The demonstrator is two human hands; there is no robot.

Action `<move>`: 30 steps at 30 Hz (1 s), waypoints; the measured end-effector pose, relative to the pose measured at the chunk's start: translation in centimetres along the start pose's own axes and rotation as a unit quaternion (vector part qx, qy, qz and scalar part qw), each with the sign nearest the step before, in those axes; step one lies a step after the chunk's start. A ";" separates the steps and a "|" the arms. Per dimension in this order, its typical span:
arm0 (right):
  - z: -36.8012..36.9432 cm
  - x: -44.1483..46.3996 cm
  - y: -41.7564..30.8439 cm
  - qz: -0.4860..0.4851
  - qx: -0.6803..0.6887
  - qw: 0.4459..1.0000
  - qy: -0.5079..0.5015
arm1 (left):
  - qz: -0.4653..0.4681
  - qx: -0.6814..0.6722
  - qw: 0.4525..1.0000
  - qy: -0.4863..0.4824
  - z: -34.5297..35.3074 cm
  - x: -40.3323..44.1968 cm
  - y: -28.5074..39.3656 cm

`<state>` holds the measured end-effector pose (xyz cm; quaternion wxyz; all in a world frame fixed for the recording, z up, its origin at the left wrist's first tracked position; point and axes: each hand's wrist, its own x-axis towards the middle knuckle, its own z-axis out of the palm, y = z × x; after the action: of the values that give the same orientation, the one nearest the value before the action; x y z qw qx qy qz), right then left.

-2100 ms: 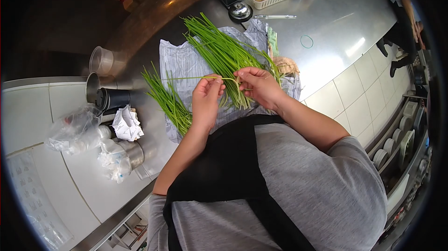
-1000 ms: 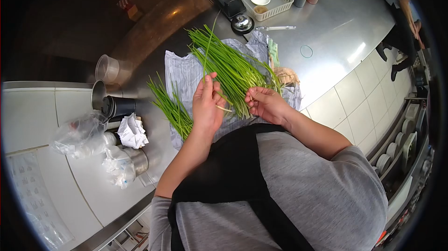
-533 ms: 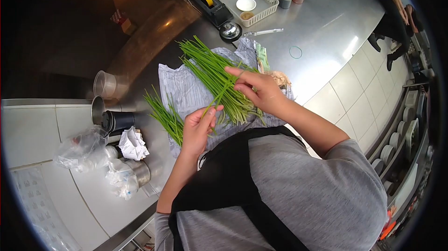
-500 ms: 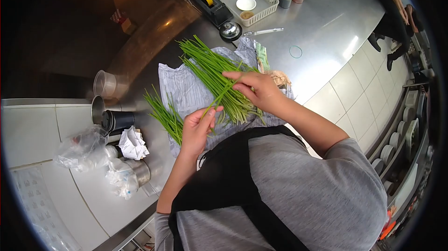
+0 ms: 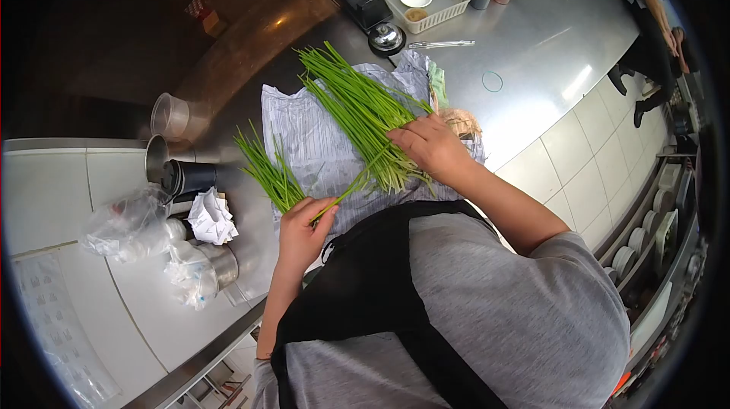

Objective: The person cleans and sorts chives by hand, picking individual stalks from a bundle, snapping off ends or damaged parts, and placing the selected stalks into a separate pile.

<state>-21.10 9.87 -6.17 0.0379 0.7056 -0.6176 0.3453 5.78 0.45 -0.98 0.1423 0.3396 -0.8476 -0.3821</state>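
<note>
Left of the frame's lower centre, the left hand [image 5: 303, 230] pinches a single chive stalk [image 5: 348, 191] between thumb and fingers, near the root end of the smaller chive bunch [image 5: 268, 171]. The right hand [image 5: 435, 149] lies over the pale ends of the larger chive bunch [image 5: 353, 105] at the frame's centre; whether its curled fingers grip any stalks, I cannot tell. Both bunches lie on crumpled newspaper [image 5: 283, 114], below the call bell [image 5: 387, 37] at upper centre.

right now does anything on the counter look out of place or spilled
Just one small thing: a thin green loop lies loose on the metal counter, away from the green stalks, as if dropped or left there. I see no spill.
</note>
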 end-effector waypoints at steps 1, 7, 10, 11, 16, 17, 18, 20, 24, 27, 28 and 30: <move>0.0 0.1 -0.1 0.015 0.014 1.000 0.002 | -0.004 0.000 1.000 0.002 0.1 -0.2 -0.2; 0.4 0.6 -1.1 0.214 0.258 0.942 -0.032 | -0.146 -0.171 0.974 0.017 0.6 -1.4 -1.6; 0.2 0.4 -1.1 0.343 0.434 0.828 -0.088 | -0.207 -0.208 0.955 -0.052 0.5 -1.3 -2.1; 0.2 0.1 -0.9 0.355 0.504 0.785 -0.069 | -0.209 -0.220 0.951 -0.055 0.6 -1.2 -2.1; 0.0 -0.8 0.1 0.358 0.526 0.762 -0.121 | -0.230 -0.224 0.944 -0.079 0.7 -1.1 -2.5; 0.0 -1.0 0.1 0.367 0.515 0.761 -0.145 | -0.230 -0.212 0.947 -0.076 0.7 -1.1 -2.4; 0.0 -1.2 0.0 0.375 0.503 0.760 -0.168 | -0.229 -0.200 0.950 -0.073 0.7 -1.1 -2.4; 0.2 -1.5 -0.2 0.368 0.488 0.767 -0.194 | -0.230 -0.174 0.954 -0.079 0.6 -1.1 -2.3; 0.8 -1.5 -1.2 0.342 0.449 0.781 -0.269 | -0.192 -0.126 0.971 -0.069 0.5 -0.9 -1.5; 1.1 -1.3 -1.5 0.252 0.352 0.846 -0.311 | -0.163 -0.094 0.980 -0.065 0.3 -1.1 -1.7; 1.2 -1.2 -1.6 0.248 0.353 0.846 -0.313 | -0.166 -0.093 0.980 -0.061 0.1 -1.1 -1.5; 1.1 -1.0 -1.8 0.247 0.389 0.838 -0.292 | -0.179 -0.081 0.974 -0.116 -0.7 -1.1 -0.9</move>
<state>-18.97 10.60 -6.81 -0.5083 0.5548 -0.5686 0.3325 7.38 0.40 -1.15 -0.0005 0.4270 -0.7497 -0.5056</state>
